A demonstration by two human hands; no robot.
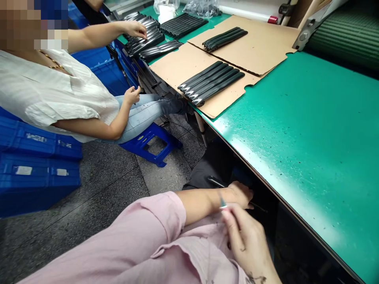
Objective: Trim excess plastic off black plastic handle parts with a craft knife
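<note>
Right fingers [236, 214]: pinching a small blade [222, 202], tip upward.
Left fingers [249, 193]: curled round a black part [216, 182] beside the worktop [310, 138].
Black part's long axis: upper left to lower right.

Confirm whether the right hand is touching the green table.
Apart. In the head view, a dark gap shows between the right hand and the edge of the green table.

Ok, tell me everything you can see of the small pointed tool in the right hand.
The small pointed tool shows a short, greyish, blurred tip and a pale band below it; the material is unclear. The right hand pinches it, hiding the rest. The tip points up in the picture, in front of the left forearm; whether they touch is unclear.
</note>
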